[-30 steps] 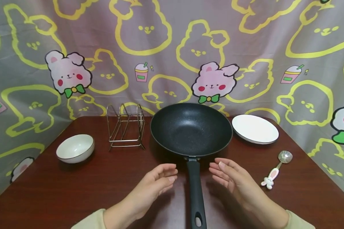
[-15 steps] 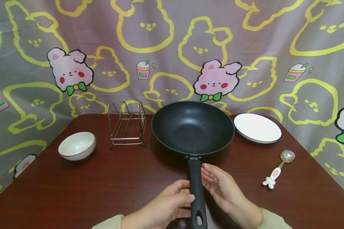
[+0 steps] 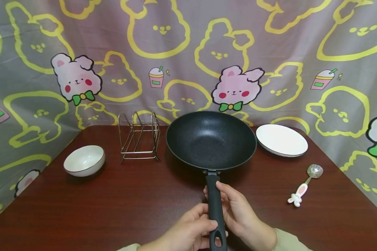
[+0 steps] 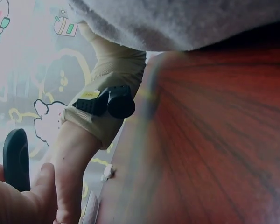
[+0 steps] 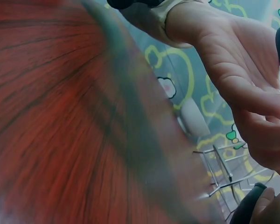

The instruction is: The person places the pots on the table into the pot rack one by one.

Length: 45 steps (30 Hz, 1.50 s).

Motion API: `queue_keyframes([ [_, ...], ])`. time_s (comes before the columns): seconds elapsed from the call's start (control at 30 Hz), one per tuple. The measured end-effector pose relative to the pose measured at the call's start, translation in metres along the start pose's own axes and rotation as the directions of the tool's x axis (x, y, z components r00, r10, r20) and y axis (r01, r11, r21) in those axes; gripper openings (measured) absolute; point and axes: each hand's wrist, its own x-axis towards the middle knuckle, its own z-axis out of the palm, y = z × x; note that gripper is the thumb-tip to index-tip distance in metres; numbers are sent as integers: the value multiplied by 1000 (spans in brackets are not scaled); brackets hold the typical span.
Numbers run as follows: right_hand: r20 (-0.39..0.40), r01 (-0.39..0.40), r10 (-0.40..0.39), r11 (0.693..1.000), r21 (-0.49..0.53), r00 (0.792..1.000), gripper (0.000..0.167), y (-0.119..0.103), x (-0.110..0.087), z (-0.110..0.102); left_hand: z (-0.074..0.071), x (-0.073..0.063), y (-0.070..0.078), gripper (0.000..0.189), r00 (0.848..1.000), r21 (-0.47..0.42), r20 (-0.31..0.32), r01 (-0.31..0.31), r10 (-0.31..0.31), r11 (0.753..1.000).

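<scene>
A black wok with a long dark handle sits in the middle of the table, its bowl away from me in the head view. My left hand grips the handle near its holed end, thumb over the top and fingers beneath. Higher up, close to the bowl, my right hand holds the same handle, with thumb on top and fingertips showing on the far side. Part of the handle appears beside my left hand in the left wrist view. Handle and fingers are partly cut off in the right wrist view.
A white bowl stands at the left, and a wire rack beside it at the back. Right of the wok lies a white plate. A spoon with a rabbit handle lies at the right. A patterned curtain hangs behind the table.
Both hands have come inward from either side of the handle and taken hold of it. The left took hold first, then the right. The wok shows no clear shift on the table.
</scene>
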Motion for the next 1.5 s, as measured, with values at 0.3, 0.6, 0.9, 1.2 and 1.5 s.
queue_keyframes([
  [0.3,-18,30,-29,999,42,999,26,3,2,8,2,1,-6,44,998,-55,57,-36,39,998],
  [0.6,-30,63,-62,997,45,998,9,2,2,8,6,1,-10,45,999,-85,38,-33,37,996],
  [0.9,-14,22,-21,993,117,1000,12,-3,0,8,5,2,-13,52,986,-136,120,-100,117,986],
  [1.2,-38,-7,13,989,148,999,23,-7,0,10,3,3,-13,48,967,-118,186,-154,175,981],
  [1.5,-18,-21,25,987,160,1000,15,-9,-1,11,2,2,-13,52,981,-95,145,-120,133,988],
])
